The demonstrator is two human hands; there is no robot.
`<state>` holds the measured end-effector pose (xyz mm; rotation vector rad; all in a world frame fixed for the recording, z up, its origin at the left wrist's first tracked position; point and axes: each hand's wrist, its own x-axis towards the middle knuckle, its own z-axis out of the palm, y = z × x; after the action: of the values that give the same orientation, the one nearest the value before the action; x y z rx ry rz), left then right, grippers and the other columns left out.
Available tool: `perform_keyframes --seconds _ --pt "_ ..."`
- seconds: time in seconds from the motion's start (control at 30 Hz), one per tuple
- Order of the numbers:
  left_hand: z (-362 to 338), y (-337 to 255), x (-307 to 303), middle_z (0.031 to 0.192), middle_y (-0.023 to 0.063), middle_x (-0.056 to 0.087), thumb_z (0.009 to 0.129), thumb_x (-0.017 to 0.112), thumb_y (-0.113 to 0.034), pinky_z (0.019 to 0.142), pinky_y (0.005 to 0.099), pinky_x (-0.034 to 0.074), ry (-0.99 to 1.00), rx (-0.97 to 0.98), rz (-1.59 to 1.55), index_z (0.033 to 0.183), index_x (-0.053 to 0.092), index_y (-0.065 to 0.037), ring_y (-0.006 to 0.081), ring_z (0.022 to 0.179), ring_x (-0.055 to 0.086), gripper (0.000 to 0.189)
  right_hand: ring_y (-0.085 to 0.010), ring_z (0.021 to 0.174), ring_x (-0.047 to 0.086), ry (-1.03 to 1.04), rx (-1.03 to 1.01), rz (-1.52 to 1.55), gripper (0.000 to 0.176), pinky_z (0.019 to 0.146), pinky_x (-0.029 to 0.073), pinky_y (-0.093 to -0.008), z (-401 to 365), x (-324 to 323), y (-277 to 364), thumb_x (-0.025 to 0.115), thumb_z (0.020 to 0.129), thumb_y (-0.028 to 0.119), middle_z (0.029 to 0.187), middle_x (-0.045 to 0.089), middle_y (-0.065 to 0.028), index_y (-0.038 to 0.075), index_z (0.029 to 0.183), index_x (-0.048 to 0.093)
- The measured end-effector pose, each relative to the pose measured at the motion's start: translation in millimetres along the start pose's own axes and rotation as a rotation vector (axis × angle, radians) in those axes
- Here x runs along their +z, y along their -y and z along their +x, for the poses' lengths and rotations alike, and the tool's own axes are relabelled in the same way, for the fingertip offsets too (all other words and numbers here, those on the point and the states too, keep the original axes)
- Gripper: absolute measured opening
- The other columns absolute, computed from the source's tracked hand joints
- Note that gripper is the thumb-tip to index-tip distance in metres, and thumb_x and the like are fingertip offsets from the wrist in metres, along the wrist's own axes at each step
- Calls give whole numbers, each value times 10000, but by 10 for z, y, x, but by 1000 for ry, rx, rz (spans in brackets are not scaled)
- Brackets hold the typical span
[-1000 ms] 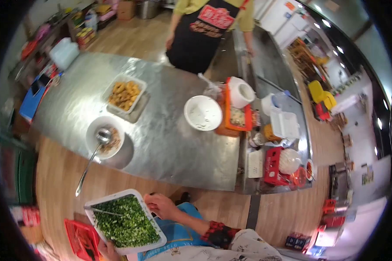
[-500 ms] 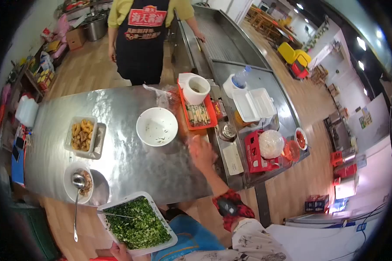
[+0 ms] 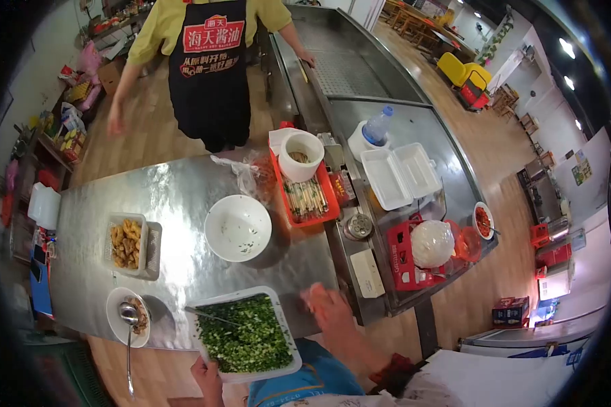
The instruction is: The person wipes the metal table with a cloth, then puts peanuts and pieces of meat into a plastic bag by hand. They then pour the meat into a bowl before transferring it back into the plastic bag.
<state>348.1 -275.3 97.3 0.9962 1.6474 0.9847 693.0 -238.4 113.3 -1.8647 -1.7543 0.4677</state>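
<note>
My left hand (image 3: 208, 381) grips the near left corner of a white tray (image 3: 293, 361) of chopped greens (image 3: 248, 339), which overlaps the front edge of the metal table (image 3: 183, 197). A spoon handle rests in the greens. My right hand (image 3: 327, 311) is blurred, to the right of the tray, above the table's front edge; its fingers are smeared. Beyond the tray stands a white bowl (image 3: 237, 228) with green bits inside. To the left are a bowl (image 3: 119, 325) with a ladle (image 3: 128, 313) and a basket (image 3: 142, 261) of fried pieces (image 3: 125, 243).
A person in a black apron (image 3: 210, 88) stands across the table. An orange tray (image 3: 294, 211) holds wrapped chopsticks and a paper roll (image 3: 301, 157). On the right counter are a foam box (image 3: 402, 175), a red crate (image 3: 402, 261) and a small bowl of red food (image 3: 483, 220).
The tray of greens has moved right and farther over the table with my left hand. My right hand has drawn back toward me. The other person's arm has swung outward.
</note>
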Motion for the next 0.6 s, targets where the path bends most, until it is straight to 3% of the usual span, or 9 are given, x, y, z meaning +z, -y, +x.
perform_keyframes --seconds 0.13,0.2,0.27,0.37,0.47,0.53,0.57,0.6 --pt "146 -13 280 608 -48 464 779 507 -66 481 237 287 98 -21 19 740 561 27 37 567 380 115 -320 906 512 -130 85 -163 243 782 454 -430 327 313 -305 576 815 132 1050 542 -102 135 1055 612" --pt "192 -179 476 604 -46 472 781 522 -77 477 238 299 117 -73 43 757 576 30 39 569 389 122 -325 924 501 -107 -50 -255 237 789 440 -435 -72 313 -325 585 800 129 978 522 -112 117 1035 604" --pt "277 -78 550 595 -28 485 780 535 -83 474 244 322 152 -84 103 787 592 28 40 571 404 124 -320 941 496 101 -52 -366 261 806 426 -441 -694 256 -419 595 787 117 1060 527 -136 100 1047 600" --pt "384 -169 837 575 16 489 783 540 -98 475 263 345 243 4 132 810 597 22 53 558 419 136 -296 947 510 204 30 -239 299 790 441 -437 -1284 121 -463 604 777 117 1045 550 -106 101 1076 601" --pt "511 -269 1142 570 72 494 787 537 -118 484 291 371 279 105 144 842 601 14 81 541 437 156 -280 957 520 314 -169 -128 320 770 454 -426 -1513 -14 -561 607 800 146 986 566 -85 96 1115 589" --pt "497 -360 1277 620 113 537 794 563 -151 510 338 409 308 79 196 894 612 -2 168 535 501 186 -253 877 550 414 -98 -190 245 739 454 -373 -1514 -141 -512 594 788 171 1016 604 -36 140 1026 642" --pt "506 -270 1359 620 113 537 794 563 -151 510 338 409 279 70 196 894 612 -2 168 535 501 186 -253 877 550 429 -124 -182 245 739 454 -373 -1506 -161 -480 594 788 171 1016 604 -36 140 1026 642" --pt "567 -143 1468 680 130 565 801 569 -162 532 359 427 336 61 218 935 614 -10 223 565 532 208 -259 881 558 360 -45 -141 252 752 462 -361 -1499 -153 -434 604 789 178 1002 607 -30 158 1037 645"
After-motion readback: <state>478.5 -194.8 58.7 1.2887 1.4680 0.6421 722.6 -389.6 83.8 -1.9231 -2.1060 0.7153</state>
